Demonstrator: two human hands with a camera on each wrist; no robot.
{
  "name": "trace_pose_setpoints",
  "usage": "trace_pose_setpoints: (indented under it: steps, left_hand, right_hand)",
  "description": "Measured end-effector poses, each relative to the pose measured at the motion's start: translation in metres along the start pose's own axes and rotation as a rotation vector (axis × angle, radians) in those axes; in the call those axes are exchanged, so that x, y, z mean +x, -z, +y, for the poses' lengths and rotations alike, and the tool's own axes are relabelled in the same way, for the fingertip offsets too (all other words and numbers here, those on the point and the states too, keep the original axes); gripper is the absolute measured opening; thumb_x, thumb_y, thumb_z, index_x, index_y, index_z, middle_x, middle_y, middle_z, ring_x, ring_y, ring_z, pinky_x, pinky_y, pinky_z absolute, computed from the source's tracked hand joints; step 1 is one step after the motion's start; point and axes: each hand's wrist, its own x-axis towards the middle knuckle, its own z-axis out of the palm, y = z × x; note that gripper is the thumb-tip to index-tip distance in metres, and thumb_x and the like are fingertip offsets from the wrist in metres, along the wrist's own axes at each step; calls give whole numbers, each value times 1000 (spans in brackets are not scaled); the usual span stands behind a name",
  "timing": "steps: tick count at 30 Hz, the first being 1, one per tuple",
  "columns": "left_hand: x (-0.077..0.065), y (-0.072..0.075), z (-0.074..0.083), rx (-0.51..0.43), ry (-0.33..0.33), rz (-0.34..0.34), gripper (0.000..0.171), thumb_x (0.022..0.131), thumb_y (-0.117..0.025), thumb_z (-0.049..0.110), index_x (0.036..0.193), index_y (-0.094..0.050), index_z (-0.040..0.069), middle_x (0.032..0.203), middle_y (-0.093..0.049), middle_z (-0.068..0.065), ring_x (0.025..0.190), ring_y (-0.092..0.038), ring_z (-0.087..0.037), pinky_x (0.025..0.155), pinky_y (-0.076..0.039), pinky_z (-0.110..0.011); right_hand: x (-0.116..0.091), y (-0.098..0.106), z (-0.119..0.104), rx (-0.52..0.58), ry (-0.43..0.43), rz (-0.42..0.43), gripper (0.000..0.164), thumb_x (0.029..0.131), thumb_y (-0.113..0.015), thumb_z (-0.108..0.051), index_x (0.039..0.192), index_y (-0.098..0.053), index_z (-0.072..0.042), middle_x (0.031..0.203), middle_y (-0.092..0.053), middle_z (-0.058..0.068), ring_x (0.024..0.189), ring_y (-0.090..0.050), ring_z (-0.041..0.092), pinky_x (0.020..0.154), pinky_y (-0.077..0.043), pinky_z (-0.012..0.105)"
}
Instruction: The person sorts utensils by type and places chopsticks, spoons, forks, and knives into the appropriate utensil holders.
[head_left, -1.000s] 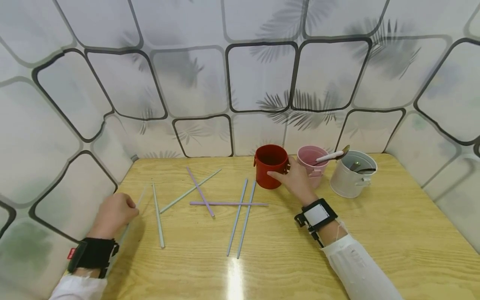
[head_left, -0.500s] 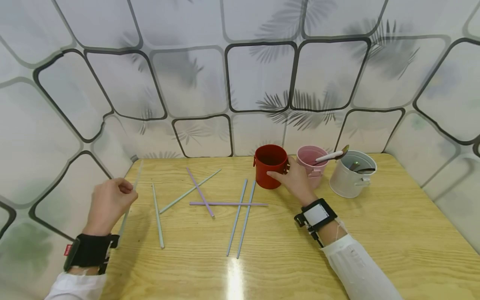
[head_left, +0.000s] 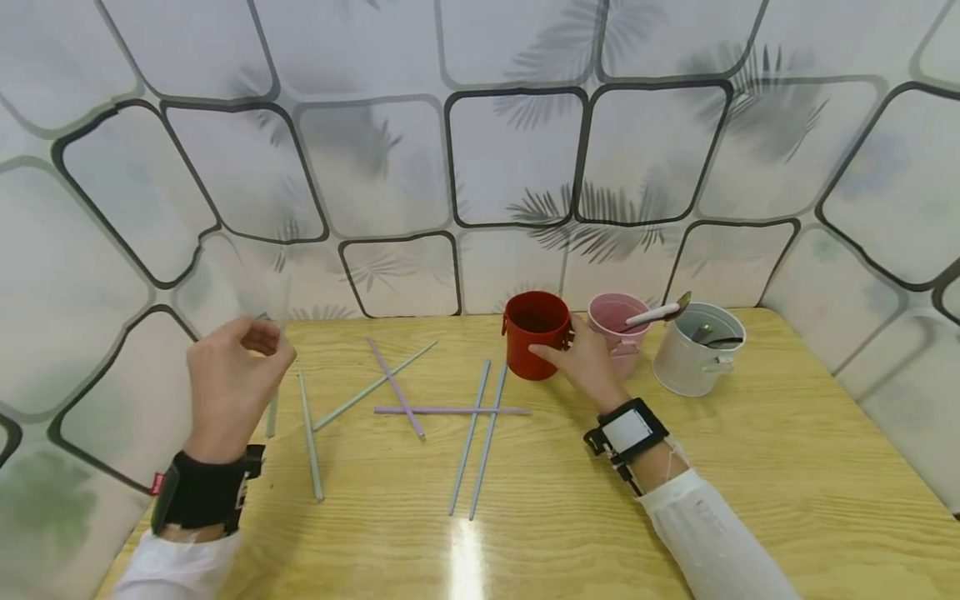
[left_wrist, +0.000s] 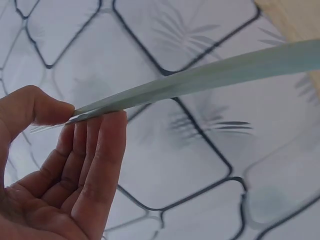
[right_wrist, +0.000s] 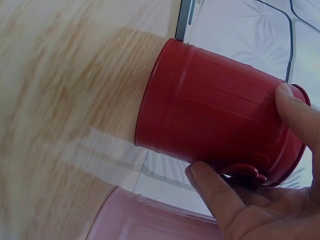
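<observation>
My left hand (head_left: 236,379) is raised over the table's left side and pinches a pale green chopstick (left_wrist: 210,75) between thumb and fingertips. In the head view that chopstick stretches above and below the hand, blurred against the wall. My right hand (head_left: 585,358) holds a small red metal bucket (head_left: 531,346) by its side, the thumb on the near wall and the fingers around the handle side. The bucket stands upright on the table in the right wrist view. Between the hands lie two green chopsticks (head_left: 311,446), two crossed purple chopsticks (head_left: 450,410) and two blue chopsticks (head_left: 486,450).
Right of the red bucket stands a pink bucket (head_left: 621,310) with a white-handled spoon (head_left: 652,315). Beside it is a white bucket (head_left: 682,367) holding spoons. A patterned cloth wall (head_left: 405,192) rises behind the wooden table (head_left: 570,525).
My left hand has risen and moved slightly right, lifting the pale green chopstick with it. My right hand keeps its hold on the red bucket. The view has shifted slightly.
</observation>
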Motion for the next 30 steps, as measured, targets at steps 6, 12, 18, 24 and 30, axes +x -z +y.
trace_pose_setpoints:
  steps: [6, 12, 18, 24, 30]
  left_hand:
    - [13, -7, 31, -123, -73, 38, 7, 90, -65, -1, 93, -71, -2, 81, -69, -15, 72, -62, -24, 68, -43, -13]
    - [21, -17, 61, -254, -145, 48, 7, 93, -64, -2, 98, -70, -4, 88, -69, -15, 80, -63, -19, 74, -51, -12]
    - [30, -28, 87, -330, -211, 43, 7, 92, -66, -3, 99, -69, -4, 91, -68, -15, 84, -65, -19, 76, -55, -17]
    - [40, -43, 108, -502, -242, 58, 7, 91, -68, -5, 97, -70, -2, 92, -69, -13, 84, -66, -18, 77, -58, -23]
    - [46, -67, 119, -726, -181, 8, 7, 92, -70, -6, 99, -70, -4, 96, -68, -14, 88, -67, -17, 81, -60, -31]
  right_hand:
    - [-1, 0, 1, -5, -6, 9, 70, 90, -84, -29, 147, -51, -5, 140, -62, 16, 126, -59, 34, 104, -52, 50]
    - [-4, 0, 0, -4, -17, 13, 73, 89, -84, -30, 148, -50, -3, 140, -61, 18, 126, -58, 36, 105, -52, 51]
    - [-4, -1, -1, -10, -22, 16, 73, 89, -84, -31, 147, -50, -4, 140, -61, 18, 127, -58, 36, 105, -51, 51]
    - [-2, -1, -1, -17, -15, 10, 73, 89, -84, -32, 148, -50, -5, 141, -61, 16, 127, -59, 34, 105, -52, 50]
    - [-2, 0, -1, -16, -8, 12, 74, 89, -84, -32, 148, -49, -5, 141, -61, 16, 126, -59, 35, 105, -52, 51]
